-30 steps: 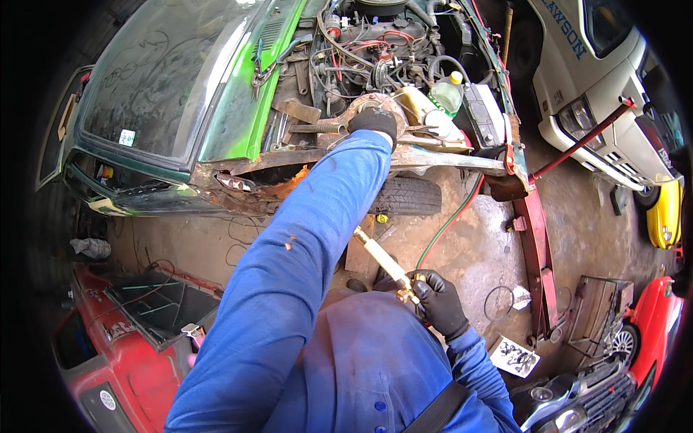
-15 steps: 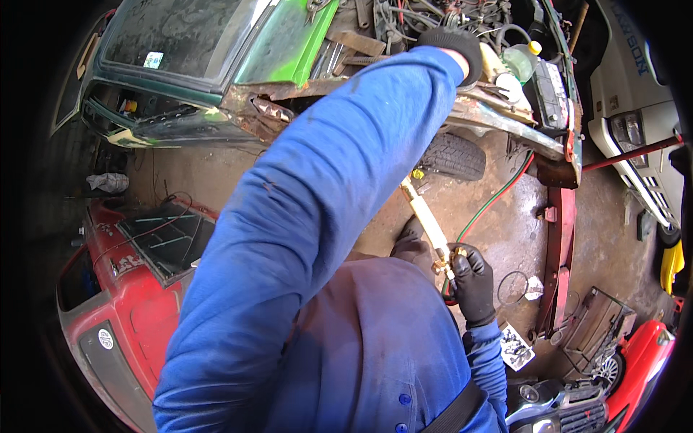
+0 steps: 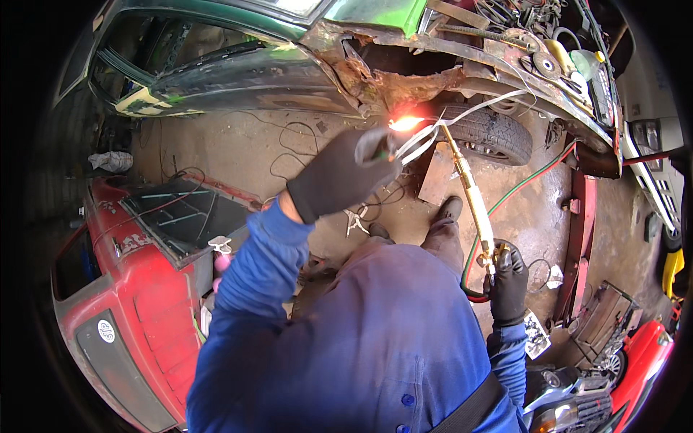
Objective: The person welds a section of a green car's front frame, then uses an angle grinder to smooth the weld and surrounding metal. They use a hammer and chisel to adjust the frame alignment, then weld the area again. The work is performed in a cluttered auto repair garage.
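Observation:
In my right hand [image 3: 510,283], gloved in black, is a brass-and-cream gas torch [image 3: 473,198]; the fingers close around its valve end. The torch slants up and away, its thin tip near a car's front wheel. Ahead and to the left, my gloved left hand [image 3: 345,175] is raised, fingers closed on a bundle of pale wire-like strands [image 3: 473,112] that stretches right past the torch tip. Motion blurs the strands and the fingers. A bright orange-white flame [image 3: 406,124] glows just beyond my left hand, left of the torch tip.
A dark green car body [image 3: 245,83] with a rusted, cut-open fender [image 3: 393,90] stands ahead. Red and green hoses [image 3: 530,175] trail from the torch past the tyre [image 3: 498,137]. A red car body part [image 3: 148,303] lies left; a red steel beam [image 3: 582,238] stands right.
My left hand has come back from the engine bay, down and to the left, now with the pale strands. A bright flame has appeared by the torch tip. My right hand still holds the torch.

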### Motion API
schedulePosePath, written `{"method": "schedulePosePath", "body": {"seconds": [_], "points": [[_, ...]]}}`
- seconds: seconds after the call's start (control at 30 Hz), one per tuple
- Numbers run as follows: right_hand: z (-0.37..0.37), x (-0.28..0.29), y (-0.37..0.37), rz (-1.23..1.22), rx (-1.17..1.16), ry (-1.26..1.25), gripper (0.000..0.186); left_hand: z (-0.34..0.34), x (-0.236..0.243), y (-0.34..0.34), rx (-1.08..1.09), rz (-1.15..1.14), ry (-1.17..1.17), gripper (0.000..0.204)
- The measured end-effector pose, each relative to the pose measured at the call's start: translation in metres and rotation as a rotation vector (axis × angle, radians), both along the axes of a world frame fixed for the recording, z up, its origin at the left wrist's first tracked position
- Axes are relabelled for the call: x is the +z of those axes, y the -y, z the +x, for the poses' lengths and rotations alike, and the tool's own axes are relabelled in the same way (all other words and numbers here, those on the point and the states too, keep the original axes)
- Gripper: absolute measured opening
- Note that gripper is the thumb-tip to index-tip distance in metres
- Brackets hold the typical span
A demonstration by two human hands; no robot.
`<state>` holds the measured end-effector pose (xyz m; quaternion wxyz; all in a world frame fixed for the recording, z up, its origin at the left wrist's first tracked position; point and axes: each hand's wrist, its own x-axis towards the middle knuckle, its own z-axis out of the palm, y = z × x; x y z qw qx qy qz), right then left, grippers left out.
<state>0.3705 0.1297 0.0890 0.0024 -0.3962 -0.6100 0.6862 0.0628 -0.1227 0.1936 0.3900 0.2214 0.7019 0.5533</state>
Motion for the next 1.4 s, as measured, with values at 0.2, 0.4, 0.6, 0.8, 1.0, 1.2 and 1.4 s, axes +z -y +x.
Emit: {"method": "schedulePosePath", "body": {"seconds": [0.2, 0.4, 0.6, 0.8, 1.0, 1.2, 1.4], "points": [[-0.001, 0.016, 0.03, 0.05, -0.033, -0.03, 0.05, 0.074, -0.109, 0.078, 0.328, 0.086, 0.454, 0.028], [-0.016, 0.015, 0.004, -0.036, -0.017, -0.049, 0.043, 0.074, -0.134, 0.086, 0.528, -0.127, 0.421, 0.025], [-0.001, 0.014, -0.013, -0.007, -0.04, -0.059, 0.05, 0.064, -0.112, 0.064, 0.404, -0.266, 0.12, 0.04], [0.008, 0.015, 0.016, -0.017, -0.153, -0.07, 0.052, 0.046, -0.095, 0.052, 0.049, -0.468, -0.243, 0.059], [-0.007, 0.012, 0.079, -0.057, -0.31, -0.101, 0.051, 0.001, -0.088, 0.059, -0.113, -0.305, -0.313, 0.055], [-0.043, 0.002, 0.177, 0.011, -0.492, -0.096, 0.046, -0.075, -0.092, 0.113, -0.21, -0.321, -0.32, 0.048], [-0.092, 0.001, 0.272, 0.083, -0.622, -0.099, 0.046, -0.149, -0.107, 0.167, -0.143, -0.308, 0.043, 0.041]]}}
